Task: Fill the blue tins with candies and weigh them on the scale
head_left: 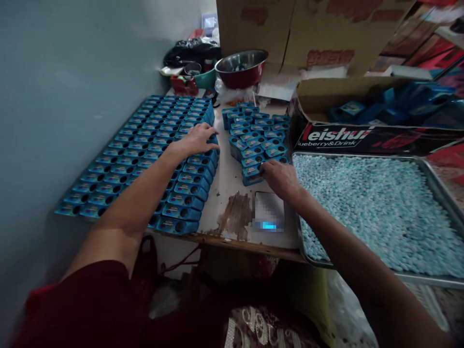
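Small blue boxes [181, 199], each with a dark round hole on top, stand in tight rows on the left of the table. My left hand [197, 138] lies over the right edge of these rows, its thumb and fingers apart and nothing visible between them. In the middle is a looser cluster of similar blue boxes [253, 151], some turned at angles. At the near end of that cluster, my right hand [281, 178] has its fingertips closed on the corner of one blue box [252, 171]. Its other fingers are curled under and partly hidden.
A metal tray [300, 237] of pale blue pellets sits at the right. Behind it is an open carton [300, 130] holding more blue pieces. A red steel bowl [241, 75] stands at the back. A blurred-out device [268, 212] lies near the table's front edge.
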`<state>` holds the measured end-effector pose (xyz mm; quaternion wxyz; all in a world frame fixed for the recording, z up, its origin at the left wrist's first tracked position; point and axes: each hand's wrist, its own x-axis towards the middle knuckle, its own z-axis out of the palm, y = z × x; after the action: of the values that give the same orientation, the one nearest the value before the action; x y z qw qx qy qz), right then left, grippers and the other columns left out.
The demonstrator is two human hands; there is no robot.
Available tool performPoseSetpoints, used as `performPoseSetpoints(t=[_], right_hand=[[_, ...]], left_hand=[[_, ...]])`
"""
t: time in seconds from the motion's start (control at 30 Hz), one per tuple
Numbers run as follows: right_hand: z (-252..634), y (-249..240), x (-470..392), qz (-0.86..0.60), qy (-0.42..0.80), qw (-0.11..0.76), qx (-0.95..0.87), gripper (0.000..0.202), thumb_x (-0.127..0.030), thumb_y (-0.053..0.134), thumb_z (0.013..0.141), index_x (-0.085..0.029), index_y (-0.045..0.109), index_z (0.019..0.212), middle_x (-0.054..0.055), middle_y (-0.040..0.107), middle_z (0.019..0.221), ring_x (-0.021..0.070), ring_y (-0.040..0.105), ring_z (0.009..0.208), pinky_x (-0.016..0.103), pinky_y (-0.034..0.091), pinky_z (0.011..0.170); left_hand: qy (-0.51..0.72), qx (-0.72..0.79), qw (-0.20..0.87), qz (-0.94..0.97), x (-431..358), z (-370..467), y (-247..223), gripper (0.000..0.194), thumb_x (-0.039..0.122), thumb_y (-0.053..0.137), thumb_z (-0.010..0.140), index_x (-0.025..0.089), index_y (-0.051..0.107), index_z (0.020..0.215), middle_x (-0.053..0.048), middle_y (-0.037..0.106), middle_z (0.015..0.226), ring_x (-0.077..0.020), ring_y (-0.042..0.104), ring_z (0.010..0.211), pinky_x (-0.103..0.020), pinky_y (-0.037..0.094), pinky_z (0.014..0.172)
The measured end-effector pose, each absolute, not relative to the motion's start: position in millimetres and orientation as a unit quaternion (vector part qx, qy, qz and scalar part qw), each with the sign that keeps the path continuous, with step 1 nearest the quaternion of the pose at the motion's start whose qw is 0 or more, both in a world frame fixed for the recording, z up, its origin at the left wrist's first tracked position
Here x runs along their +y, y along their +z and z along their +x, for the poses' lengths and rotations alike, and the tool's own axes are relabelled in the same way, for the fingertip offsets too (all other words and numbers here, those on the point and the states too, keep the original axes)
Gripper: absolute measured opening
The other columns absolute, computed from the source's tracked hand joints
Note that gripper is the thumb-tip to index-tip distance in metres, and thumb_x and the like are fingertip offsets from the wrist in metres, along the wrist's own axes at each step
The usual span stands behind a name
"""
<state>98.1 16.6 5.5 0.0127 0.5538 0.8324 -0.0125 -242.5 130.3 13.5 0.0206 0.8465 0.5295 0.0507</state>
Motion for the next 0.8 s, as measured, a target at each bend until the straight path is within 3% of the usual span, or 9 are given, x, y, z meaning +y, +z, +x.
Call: performPoseSetpoints(t=[0.1,0.3,0.57,0.7,0.8], right_hand=[[104,-5,15,0.558,-0.037,-0.050,0.827,0.029,-0.033,0.056,0.111,-0.027,0.082,0.121,0.008,0.081,0.125,0.0273,0.076,0.106,0.036,0.038,0.073],[123,5,-19,0.559,-0.047,-0.141,0.816,0.020,-0.032,0.066,0.106,-0.028,0.086,0.111,0.006,0.083,0.121,0.0248,0.076,0.103,0.033,0.037,0.070],[156,3,-88,0.578,-0.078,-0.159,0.797,0.018,-0.031,0.070,0.103,-0.027,0.087,0.107,0.007,0.084,0.107,0.0228,0.075,0.088,0.032,0.036,0.067],[172,-13,-95,0.571,-0.104,-0.228,0.782,0.019,-0.035,0.074,0.101,-0.027,0.087,0.114,0.006,0.084,0.102,0.0221,0.075,0.089,0.032,0.044,0.074],[191,-16,-96,0.578,-0.150,-0.310,0.740,0.024,-0.044,0.081,0.097,-0.025,0.087,0.109,0.003,0.081,0.089,0.0195,0.070,0.078,0.032,0.048,0.076]], left_hand=[[0.037,0.526,0.002,0.849,97,-232,38,0.055,0.050,0.072,0.098,0.025,0.068,0.147,-0.016,0.061,0.154,-0.0374,0.055,0.147,-0.054,0.044,0.126],[0.080,0.488,-0.018,0.869,12,-219,73,0.045,0.041,0.076,0.099,0.024,0.071,0.140,-0.017,0.061,0.156,-0.0413,0.055,0.149,-0.067,0.041,0.128],[0.130,0.449,0.036,0.884,-58,-191,26,0.044,0.038,0.085,0.094,0.030,0.073,0.136,-0.014,0.065,0.153,-0.0408,0.061,0.143,-0.067,0.042,0.127],[0.160,0.448,0.082,0.876,-71,-174,13,0.046,0.037,0.087,0.093,0.028,0.073,0.136,-0.015,0.066,0.153,-0.0395,0.062,0.144,-0.062,0.044,0.126],[0.189,0.456,0.117,0.862,-78,-167,3,0.050,0.035,0.090,0.090,0.028,0.073,0.136,-0.012,0.069,0.151,-0.0369,0.064,0.142,-0.057,0.049,0.125]])
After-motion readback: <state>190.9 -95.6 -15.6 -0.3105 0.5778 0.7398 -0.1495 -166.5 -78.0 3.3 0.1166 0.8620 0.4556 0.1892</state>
